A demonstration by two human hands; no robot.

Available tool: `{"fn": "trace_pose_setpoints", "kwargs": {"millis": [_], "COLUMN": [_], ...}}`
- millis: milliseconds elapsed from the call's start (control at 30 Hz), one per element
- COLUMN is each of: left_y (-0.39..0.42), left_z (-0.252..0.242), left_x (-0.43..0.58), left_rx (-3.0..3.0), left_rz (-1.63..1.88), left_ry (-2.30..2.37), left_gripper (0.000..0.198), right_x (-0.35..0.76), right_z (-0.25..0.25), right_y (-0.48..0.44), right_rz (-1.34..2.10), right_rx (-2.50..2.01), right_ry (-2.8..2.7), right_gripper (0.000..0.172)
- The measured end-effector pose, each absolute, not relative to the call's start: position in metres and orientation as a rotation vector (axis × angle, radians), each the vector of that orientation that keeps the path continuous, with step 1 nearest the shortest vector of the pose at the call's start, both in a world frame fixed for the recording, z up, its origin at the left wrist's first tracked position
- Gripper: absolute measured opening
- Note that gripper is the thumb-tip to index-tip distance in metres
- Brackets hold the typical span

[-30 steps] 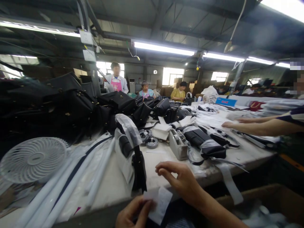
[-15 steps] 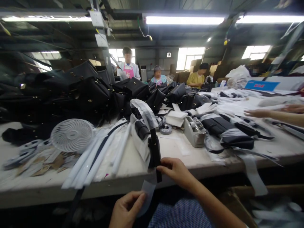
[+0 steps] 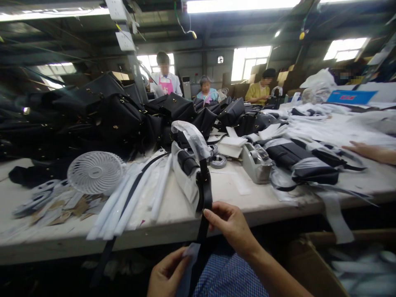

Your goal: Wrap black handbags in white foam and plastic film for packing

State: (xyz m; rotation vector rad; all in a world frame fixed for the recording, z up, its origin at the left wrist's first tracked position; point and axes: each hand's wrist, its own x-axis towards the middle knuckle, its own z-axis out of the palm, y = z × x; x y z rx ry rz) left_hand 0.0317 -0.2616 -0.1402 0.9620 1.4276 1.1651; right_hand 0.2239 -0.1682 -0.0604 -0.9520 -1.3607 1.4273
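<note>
My right hand (image 3: 230, 225) pinches a black strap (image 3: 203, 225) just past the table's front edge. Lower down, my left hand (image 3: 170, 270) holds a translucent strip (image 3: 189, 264) between thumb and fingers, and the strip lies against the strap's lower part. The strap runs up to a bag (image 3: 185, 177) with a pale wrapping and a black part, standing near the table edge. Clear film covers the arched handle (image 3: 193, 138) above it.
A white fan (image 3: 95, 172) and white rolled sheets (image 3: 120, 206) are on the left. Black bags (image 3: 105, 107) pile up behind. A tape dispenser (image 3: 257, 165) stands right of centre. Another person's hand (image 3: 368, 152) reaches in from the right; an open box (image 3: 309, 255) sits below.
My left hand has brought the translucent strip against the strap, whose lower part now hangs further down toward it. The view has shifted slightly. The other person's hand has moved right.
</note>
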Motion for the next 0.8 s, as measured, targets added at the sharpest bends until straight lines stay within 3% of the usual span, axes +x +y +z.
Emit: {"fn": "trace_pose_setpoints", "kwargs": {"millis": [633,800], "left_y": [-0.253,-0.249], "left_z": [-0.137,-0.131], "left_x": [0.044,0.056], "left_rx": [0.889,0.762], "left_rz": [1.14,1.274], "left_ry": [1.271,1.306], "left_gripper": [0.05,0.053], "right_x": [0.224,0.224], "right_z": [-0.071,-0.072], "right_y": [-0.166,-0.165], "right_rz": [1.405,1.41], "right_rx": [-0.903,-0.905], "right_ry": [-1.452,-1.462], "right_gripper": [0.026,0.026]}}
